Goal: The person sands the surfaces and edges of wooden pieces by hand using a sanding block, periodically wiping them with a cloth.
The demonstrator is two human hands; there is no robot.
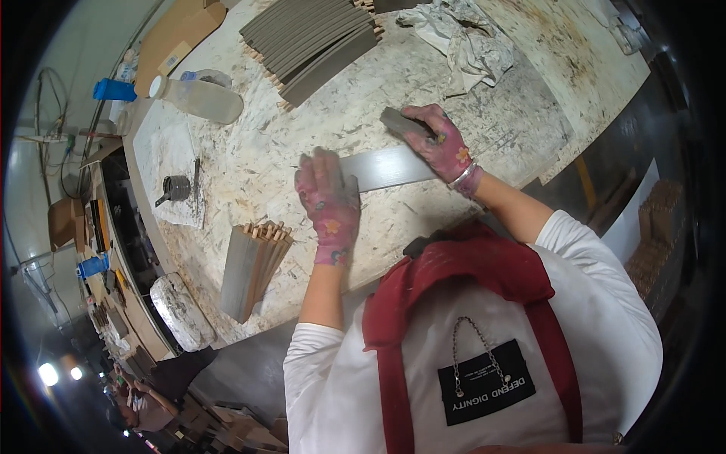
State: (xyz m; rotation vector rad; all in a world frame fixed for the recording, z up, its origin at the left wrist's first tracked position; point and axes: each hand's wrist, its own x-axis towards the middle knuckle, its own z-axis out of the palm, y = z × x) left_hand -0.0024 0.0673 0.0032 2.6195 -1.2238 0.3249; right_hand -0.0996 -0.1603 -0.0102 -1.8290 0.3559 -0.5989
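Observation:
A flat, smooth grey board [389,168] lies crosswise on the worktable in front of me. My left hand [327,195], in a stained pink patterned glove, holds the board's left end against the table, with the fingers together and covering that end. My right hand [442,144], in a matching glove, grips a small grey block [402,122], its fingers wrapped over the top. The block is raised just past the far edge of the board, near its right end. Whether its underside touches anything is hidden.
Stacked grey boards [310,45] lie at the far side, and a smaller bundle [253,265] stands near left. A translucent jug [200,98], a coil of dark wire [178,188] and a crumpled white cloth [469,45] are on the table [363,250]. A wrapped bundle [181,312] sits at the left edge.

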